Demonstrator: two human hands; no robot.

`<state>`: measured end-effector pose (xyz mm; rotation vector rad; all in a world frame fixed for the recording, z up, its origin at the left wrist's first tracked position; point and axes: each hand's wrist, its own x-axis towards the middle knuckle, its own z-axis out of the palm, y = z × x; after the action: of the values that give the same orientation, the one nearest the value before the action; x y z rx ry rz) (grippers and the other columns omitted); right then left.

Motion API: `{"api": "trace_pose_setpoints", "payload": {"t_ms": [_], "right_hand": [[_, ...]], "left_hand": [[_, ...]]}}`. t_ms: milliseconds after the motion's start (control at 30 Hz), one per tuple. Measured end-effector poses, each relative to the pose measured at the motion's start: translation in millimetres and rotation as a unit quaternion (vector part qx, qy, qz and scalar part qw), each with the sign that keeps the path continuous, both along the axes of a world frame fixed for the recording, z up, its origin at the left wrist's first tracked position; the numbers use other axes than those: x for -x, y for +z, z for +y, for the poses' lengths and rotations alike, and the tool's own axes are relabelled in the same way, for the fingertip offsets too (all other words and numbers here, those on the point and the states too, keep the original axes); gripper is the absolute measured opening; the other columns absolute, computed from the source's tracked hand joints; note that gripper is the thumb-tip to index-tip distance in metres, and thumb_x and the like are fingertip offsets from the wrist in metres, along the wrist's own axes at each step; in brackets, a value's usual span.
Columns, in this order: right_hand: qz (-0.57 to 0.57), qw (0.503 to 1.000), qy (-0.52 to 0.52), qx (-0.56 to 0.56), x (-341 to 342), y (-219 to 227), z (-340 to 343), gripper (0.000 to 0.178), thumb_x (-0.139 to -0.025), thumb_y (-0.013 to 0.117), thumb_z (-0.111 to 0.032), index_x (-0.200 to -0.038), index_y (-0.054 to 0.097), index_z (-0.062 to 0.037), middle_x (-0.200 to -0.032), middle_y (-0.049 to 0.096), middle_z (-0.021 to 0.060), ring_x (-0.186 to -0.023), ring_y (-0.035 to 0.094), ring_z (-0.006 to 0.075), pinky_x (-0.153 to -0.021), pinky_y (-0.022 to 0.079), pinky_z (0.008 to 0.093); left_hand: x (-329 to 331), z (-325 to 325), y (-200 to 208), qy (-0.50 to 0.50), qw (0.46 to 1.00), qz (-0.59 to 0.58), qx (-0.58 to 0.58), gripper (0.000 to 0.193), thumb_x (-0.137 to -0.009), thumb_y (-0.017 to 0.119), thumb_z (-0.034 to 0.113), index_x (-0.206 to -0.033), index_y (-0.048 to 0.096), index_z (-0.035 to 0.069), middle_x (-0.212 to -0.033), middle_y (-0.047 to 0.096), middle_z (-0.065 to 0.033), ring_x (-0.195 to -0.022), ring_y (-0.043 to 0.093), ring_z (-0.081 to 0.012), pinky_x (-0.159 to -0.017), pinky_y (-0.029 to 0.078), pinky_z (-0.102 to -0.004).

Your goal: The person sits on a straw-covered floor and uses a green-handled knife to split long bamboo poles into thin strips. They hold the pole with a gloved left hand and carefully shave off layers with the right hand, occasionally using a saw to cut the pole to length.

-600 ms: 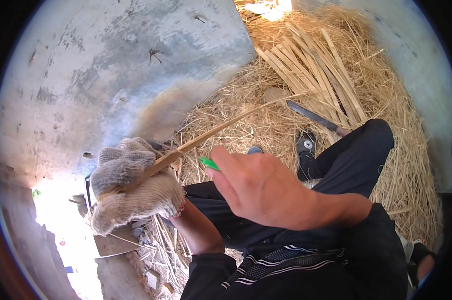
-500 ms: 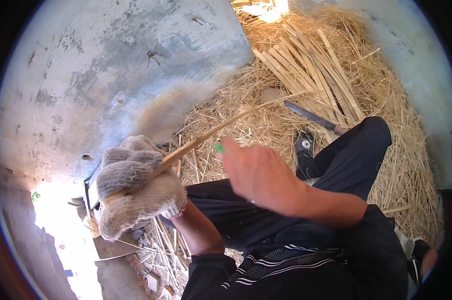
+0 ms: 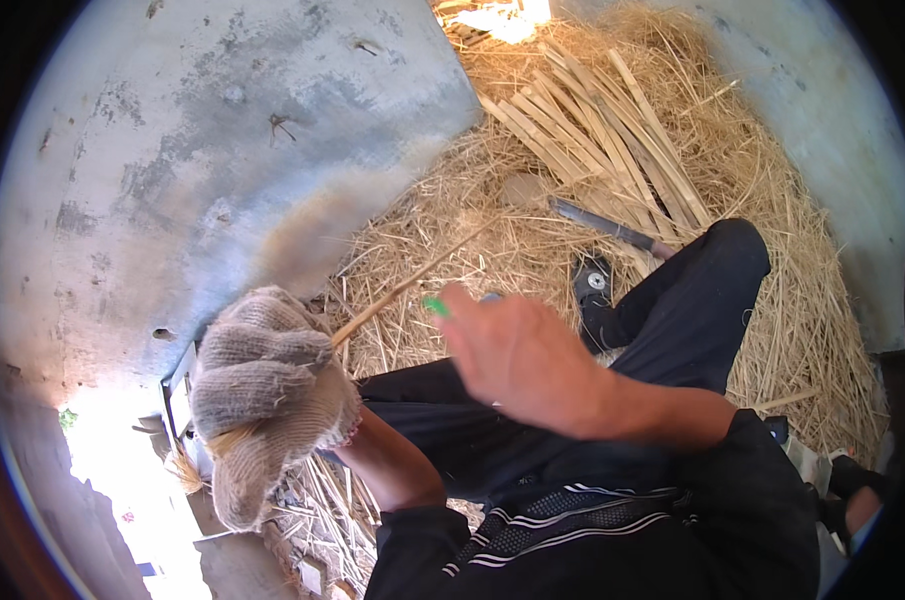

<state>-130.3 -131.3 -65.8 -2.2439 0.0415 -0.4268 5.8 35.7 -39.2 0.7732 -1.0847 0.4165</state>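
Wooden strip (image 3: 392, 296) slants above straw (image 3: 772, 220) bearing piled slats (image 3: 612, 135) and a knife (image 3: 607, 226).

Holds the gloved left hand (image 3: 272, 385) at the left of the frame, with the fingers (image 3: 257, 340) curled inward, the thumb (image 3: 240, 490) pointing toward the lower left, and the bare left forearm (image 3: 397, 465) slanting up from the lower edge. Extends the bare right forearm (image 3: 662, 412) from the lower right toward the centre, wrist nearly straight, well apart from the other side. Turns the back of the bare right hand (image 3: 522, 355) upward, slightly blurred, index finger (image 3: 459, 300) bent toward the upper left, with the remaining fingers tucked mostly out of sight beneath.
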Motion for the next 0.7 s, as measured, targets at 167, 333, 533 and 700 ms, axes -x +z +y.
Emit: {"api": "trace_pose_setpoints", "payload": {"t_ms": [167,333,533,700], "right_hand": [[-0.024,0.999,-0.016,-0.033,3,2,14,0.016,-0.095,0.054,-0.014,-0.092,0.05,0.0017,-0.052,0.054,0.0183,-0.048,0.062,0.0361,-0.043,0.048,0.0462],[-0.05,0.997,0.008,-0.063,12,13,21,0.017,-0.096,0.054,-0.015,-0.093,0.051,0.0012,-0.052,0.054,0.0195,-0.047,0.06,0.0385,-0.043,0.047,0.0475],[0.025,0.995,-0.077,0.059,-11,-32,3,0.021,-0.098,0.049,-0.017,-0.097,0.052,0.0028,-0.051,0.057,0.0152,-0.051,0.065,0.034,-0.046,0.053,0.0406],[-0.099,0.994,-0.021,-0.046,4,-9,21,0.017,-0.096,0.055,-0.016,-0.097,0.054,0.0006,-0.053,0.055,0.018,-0.05,0.061,0.0384,-0.047,0.049,0.0458]], "left_hand": [[-22,23,7,-0.123,0.975,-0.111,-0.15,0.075,-0.072,0.064,0.072,-0.103,0.062,0.004,-0.091,0.063,-0.0078,-0.085,0.061,-0.0293,-0.088,0.05,-0.0554],[4,-32,42,-0.014,0.984,-0.153,-0.087,0.078,-0.078,0.047,0.08,-0.066,0.057,0.004,-0.052,0.052,-0.0091,-0.036,0.041,-0.0162,-0.036,0.03,-0.0283],[12,-36,34,-0.016,0.99,-0.124,-0.069,0.075,-0.078,0.049,0.079,-0.065,0.056,0.005,-0.051,0.049,-0.0059,-0.037,0.041,-0.0158,-0.038,0.03,-0.0263],[16,-27,36,-0.011,0.986,-0.128,-0.104,0.067,-0.085,0.05,0.072,-0.071,0.057,0.006,-0.06,0.051,-0.0041,-0.049,0.049,-0.0155,-0.046,0.038,-0.0276]]}}
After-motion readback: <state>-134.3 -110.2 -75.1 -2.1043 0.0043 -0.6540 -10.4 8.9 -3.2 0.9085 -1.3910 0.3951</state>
